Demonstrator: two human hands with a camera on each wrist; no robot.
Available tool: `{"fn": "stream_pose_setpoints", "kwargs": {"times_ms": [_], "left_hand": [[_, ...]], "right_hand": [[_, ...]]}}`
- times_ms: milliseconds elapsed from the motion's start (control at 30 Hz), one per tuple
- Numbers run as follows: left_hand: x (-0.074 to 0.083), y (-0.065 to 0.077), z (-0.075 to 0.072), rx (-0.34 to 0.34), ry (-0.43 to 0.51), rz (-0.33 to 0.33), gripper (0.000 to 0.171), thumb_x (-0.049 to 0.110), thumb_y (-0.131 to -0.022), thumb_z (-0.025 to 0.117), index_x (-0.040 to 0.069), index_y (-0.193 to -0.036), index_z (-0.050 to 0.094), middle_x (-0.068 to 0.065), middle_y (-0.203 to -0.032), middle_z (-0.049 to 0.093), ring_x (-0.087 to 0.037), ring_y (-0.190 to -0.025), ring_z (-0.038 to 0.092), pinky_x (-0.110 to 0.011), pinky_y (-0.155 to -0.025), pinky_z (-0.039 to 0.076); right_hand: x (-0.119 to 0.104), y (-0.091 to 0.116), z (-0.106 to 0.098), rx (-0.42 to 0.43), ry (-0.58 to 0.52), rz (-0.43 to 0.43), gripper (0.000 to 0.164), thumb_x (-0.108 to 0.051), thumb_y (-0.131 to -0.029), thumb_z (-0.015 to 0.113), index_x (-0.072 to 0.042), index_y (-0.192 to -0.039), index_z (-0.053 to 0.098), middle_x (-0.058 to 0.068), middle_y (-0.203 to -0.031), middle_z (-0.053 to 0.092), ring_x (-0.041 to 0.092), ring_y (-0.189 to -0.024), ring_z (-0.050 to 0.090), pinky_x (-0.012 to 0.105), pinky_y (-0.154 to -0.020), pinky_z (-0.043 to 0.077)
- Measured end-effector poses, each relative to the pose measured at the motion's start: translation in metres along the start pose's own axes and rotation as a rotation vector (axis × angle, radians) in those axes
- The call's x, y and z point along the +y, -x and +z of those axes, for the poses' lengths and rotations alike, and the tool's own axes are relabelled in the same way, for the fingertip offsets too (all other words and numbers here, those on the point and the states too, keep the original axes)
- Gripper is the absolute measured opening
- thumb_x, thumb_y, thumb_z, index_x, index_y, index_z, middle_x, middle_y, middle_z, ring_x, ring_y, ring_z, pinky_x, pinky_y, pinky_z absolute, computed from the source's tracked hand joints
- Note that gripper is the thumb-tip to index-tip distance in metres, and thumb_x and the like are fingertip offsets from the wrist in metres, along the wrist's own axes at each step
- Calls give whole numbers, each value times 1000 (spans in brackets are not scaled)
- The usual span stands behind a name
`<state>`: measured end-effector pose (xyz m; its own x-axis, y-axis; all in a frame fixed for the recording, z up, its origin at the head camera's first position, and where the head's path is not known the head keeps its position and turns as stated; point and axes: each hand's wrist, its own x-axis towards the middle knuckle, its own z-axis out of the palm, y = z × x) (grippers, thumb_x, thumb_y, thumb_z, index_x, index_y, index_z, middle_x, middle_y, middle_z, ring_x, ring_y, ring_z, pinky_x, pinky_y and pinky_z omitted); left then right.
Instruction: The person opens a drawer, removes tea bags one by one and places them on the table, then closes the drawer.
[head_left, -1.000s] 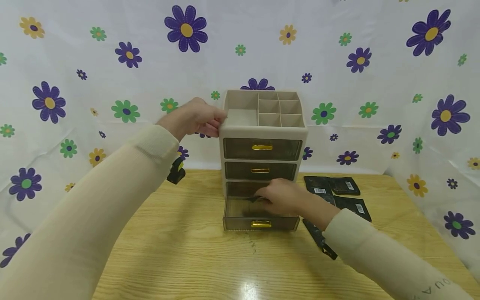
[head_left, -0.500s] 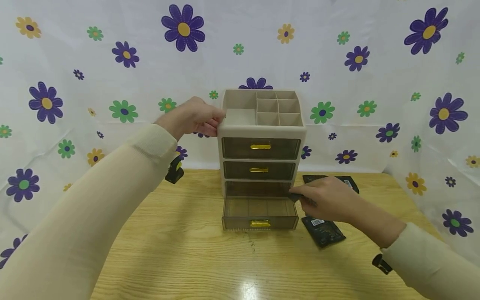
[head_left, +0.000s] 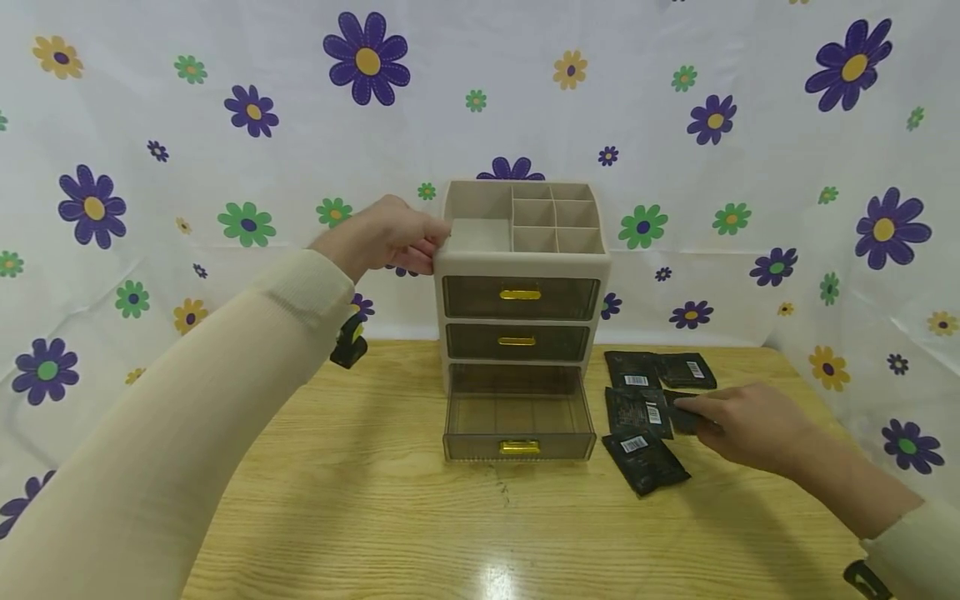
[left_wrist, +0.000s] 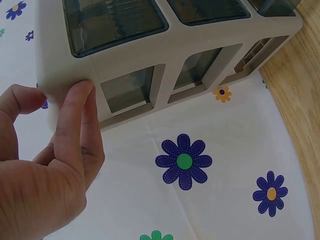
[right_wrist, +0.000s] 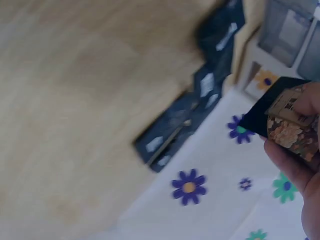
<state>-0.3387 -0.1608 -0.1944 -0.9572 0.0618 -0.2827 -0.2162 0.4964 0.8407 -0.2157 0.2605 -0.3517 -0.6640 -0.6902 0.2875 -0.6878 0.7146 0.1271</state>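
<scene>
A beige desktop drawer organizer (head_left: 522, 265) stands at the back of the table, its bottom drawer (head_left: 520, 415) pulled out and two upper drawers closed. My left hand (head_left: 397, 233) grips the organizer's upper left edge; in the left wrist view, thumb and fingers (left_wrist: 75, 115) pinch that corner. Off to the right, my right hand (head_left: 750, 425) holds a black packet (head_left: 684, 415) over the other packets. The right wrist view shows this packet (right_wrist: 292, 122) with a flowery label, between thumb and fingers. No packet shows inside the pulled-out drawer.
Several flat black packets (head_left: 645, 462) with white barcode labels lie right of the organizer on the wooden table (head_left: 360, 517). The organizer's top has open compartments (head_left: 557, 218). A flower-patterned cloth (head_left: 285, 75) hangs behind and on the sides.
My right hand has come out of the bottom drawer and moved right with a black packet, over the packets on the table. My left hand has stayed on the organizer.
</scene>
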Motion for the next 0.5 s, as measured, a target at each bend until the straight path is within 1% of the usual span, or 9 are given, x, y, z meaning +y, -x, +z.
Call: {"fn": "stream_pose_setpoints", "kwargs": {"times_ms": [67, 167, 300, 367, 500], "left_hand": [[0, 0, 0, -1, -4, 3, 34, 16, -84, 59, 2, -114, 49, -17, -108, 58, -25, -82, 65, -30, -72, 56], [0, -1, -1, 2, -11, 2, 34, 17, -85, 59, 2, -114, 50, -17, -108, 58, -25, -82, 65, -30, -70, 57], [-1, -1, -1, 4, -9, 1, 34, 18, -85, 60, 3, -113, 50, -17, -108, 58, -25, -81, 65, -31, -71, 57], [-1, -1, 0, 1, -6, 6, 34, 17, -84, 60, 3, -113, 50, -17, -108, 58, -25, -81, 65, -31, -72, 56], [0, 0, 1, 0, -4, 8, 34, 17, -84, 61, 3, -113, 50, -17, -108, 58, -25, -81, 65, -33, -75, 56]], "right_hand": [[3, 8, 3, -61, 29, 61, 32, -18, -75, 69, -11, -107, 66, 1, -81, 69, 1, -51, 42, 25, -42, 40], [6, 16, 11, -118, 73, 107, 32, -18, -77, 67, -10, -108, 65, 2, -81, 68, 6, -53, 52, 29, -43, 46], [9, 25, 23, -167, 117, 123, 31, -19, -79, 67, -8, -108, 65, 3, -82, 69, 15, -57, 59, 33, -45, 51], [10, 29, 29, -181, 137, 125, 31, -20, -79, 67, -8, -108, 65, 4, -85, 69, 18, -58, 61, 34, -45, 51], [11, 34, 36, -225, 153, 131, 27, -18, -79, 67, -10, -105, 67, 4, -83, 69, 19, -58, 60, 36, -46, 52]]}}
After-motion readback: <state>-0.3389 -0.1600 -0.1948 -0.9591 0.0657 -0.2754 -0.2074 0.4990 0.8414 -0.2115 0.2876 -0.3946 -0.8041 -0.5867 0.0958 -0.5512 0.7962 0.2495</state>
